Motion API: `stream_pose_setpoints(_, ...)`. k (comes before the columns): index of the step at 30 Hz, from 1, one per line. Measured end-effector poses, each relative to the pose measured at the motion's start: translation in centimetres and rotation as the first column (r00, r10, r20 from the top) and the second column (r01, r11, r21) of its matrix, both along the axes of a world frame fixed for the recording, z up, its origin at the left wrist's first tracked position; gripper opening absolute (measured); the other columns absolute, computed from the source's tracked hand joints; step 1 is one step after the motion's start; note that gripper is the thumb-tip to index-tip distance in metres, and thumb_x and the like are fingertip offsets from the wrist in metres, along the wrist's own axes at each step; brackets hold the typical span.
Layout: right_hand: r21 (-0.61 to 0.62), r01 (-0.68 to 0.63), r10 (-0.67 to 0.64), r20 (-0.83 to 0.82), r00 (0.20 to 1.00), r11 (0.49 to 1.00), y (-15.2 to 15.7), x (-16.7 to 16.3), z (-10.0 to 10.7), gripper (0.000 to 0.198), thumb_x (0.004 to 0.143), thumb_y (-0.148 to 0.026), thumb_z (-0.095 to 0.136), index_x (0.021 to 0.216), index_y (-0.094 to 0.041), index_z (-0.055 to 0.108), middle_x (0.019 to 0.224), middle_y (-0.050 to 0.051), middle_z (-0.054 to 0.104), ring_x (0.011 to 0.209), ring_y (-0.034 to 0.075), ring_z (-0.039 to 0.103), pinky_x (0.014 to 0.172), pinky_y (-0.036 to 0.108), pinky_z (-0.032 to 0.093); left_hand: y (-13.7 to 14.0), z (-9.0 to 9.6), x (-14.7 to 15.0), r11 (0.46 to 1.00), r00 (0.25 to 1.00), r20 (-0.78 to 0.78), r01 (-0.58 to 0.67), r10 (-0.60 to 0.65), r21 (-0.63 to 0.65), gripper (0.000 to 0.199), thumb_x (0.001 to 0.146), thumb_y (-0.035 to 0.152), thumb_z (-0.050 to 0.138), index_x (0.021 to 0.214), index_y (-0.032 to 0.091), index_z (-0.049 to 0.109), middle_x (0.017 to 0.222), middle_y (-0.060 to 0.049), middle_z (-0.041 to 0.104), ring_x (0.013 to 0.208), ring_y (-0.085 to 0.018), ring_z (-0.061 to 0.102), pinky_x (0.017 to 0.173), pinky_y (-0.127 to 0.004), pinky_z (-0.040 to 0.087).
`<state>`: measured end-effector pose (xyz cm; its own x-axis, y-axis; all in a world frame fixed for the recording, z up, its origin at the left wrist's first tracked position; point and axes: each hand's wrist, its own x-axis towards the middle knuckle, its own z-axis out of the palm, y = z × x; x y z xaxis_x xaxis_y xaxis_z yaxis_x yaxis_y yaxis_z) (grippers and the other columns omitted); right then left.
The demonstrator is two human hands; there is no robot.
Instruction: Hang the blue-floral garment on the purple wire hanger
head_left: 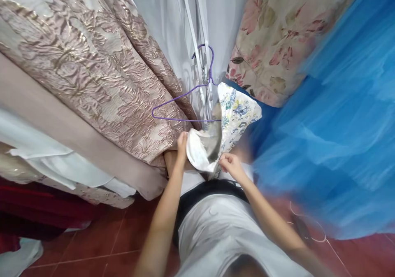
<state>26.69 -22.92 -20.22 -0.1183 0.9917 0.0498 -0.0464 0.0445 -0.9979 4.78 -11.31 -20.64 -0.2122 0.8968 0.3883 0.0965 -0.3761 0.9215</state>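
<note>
A white garment with a blue and yellow floral print (239,110) hangs from the right arm of a purple hanger (185,96). The hanger's left arm is bare, and its hook is up among white straps (193,30). At the garment's left, unhung edge, my left hand (182,145) is closed on the white cloth. My right hand (230,164) pinches the garment's lower edge near the middle. Between the hands the cloth sags open, showing its pale inside. Lower parts of the garment are hidden or blurred.
A pink and gold brocade garment (101,63) hangs close on the left. Blue tulle (333,145) and a cream floral fabric (277,42) hang on the right. White sheer fabric (157,17) is behind the hanger. The floor (101,244) is red tile.
</note>
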Motion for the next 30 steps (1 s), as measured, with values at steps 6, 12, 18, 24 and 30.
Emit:
stream_pose_setpoints(6, 0.199, 0.069, -0.099, 0.145, 0.985, 0.978, 1.3, 1.9, 1.3, 0.026, 0.078, -0.033, 0.067, 0.099, -0.018, 0.066, 0.077, 0.001, 0.067, 0.066, 0.016, 0.057, 0.064, 0.027, 0.045, -4.6, 1.7, 6.8, 0.928, 0.891, -0.276, 0.371, -0.361, -0.017, 0.046, 0.102, 0.058, 0.040, 0.093, 0.018, 0.060, 0.077, 0.000, 0.056, 0.072, -0.014, 0.052, 0.070, -0.025, 0.044)
stream_pose_setpoints(12, 0.366, -0.129, -0.039, 0.418, 0.908, 0.922, 3.0, 3.5, 6.0, 0.055, 0.091, -0.030, 0.057, 0.146, -0.024, 0.055, 0.078, -0.001, 0.064, 0.067, 0.017, 0.054, 0.070, 0.030, 0.046, -6.6, 3.8, 8.0, 0.938, 0.900, -0.298, 0.345, -0.319, 0.039, 0.046, 0.104, 0.057, 0.036, 0.085, 0.019, 0.054, 0.072, 0.001, 0.050, 0.066, -0.014, 0.049, 0.067, -0.025, 0.042)
stream_pose_setpoints(18, 0.435, 0.108, -0.256, 0.298, 0.920, 0.894, 3.3, 3.4, 7.8, 0.067, 0.091, -0.036, 0.062, 0.154, -0.022, 0.044, 0.070, -0.004, 0.064, 0.058, 0.017, 0.053, 0.066, 0.031, 0.049, -8.7, 3.9, 7.2, 0.929, 0.892, -0.278, 0.371, -0.357, -0.002, 0.046, 0.103, 0.057, 0.038, 0.091, 0.019, 0.060, 0.079, -0.002, 0.059, 0.071, -0.015, 0.054, 0.069, -0.026, 0.044)
stream_pose_setpoints(24, 0.463, 0.319, -0.391, 0.066, 0.918, 0.827, 4.1, 4.0, 8.1, 0.091, 0.086, -0.043, 0.070, 0.162, -0.023, 0.026, 0.095, 0.008, 0.073, 0.074, 0.024, 0.067, 0.066, 0.036, 0.055, -10.8, 5.1, 10.5, 0.832, 0.757, -0.392, 0.554, -0.522, -0.037, 0.038, 0.105, 0.047, 0.036, 0.089, 0.020, 0.058, 0.076, -0.001, 0.058, 0.073, -0.016, 0.056, 0.073, -0.028, 0.045)
stream_pose_setpoints(30, 0.497, 0.609, -0.677, -0.058, 0.734, 0.618, 6.6, 8.4, 6.4, 0.076, 0.087, -0.044, 0.061, 0.155, -0.020, 0.038, 0.128, 0.017, 0.065, 0.093, 0.025, 0.072, 0.071, 0.035, 0.058, -11.0, 4.7, 12.9, 0.795, 0.669, -0.512, 0.605, -0.539, -0.047, 0.033, 0.106, 0.039, 0.035, 0.085, 0.022, 0.054, 0.073, -0.001, 0.057, 0.070, -0.017, 0.056, 0.069, -0.028, 0.043)
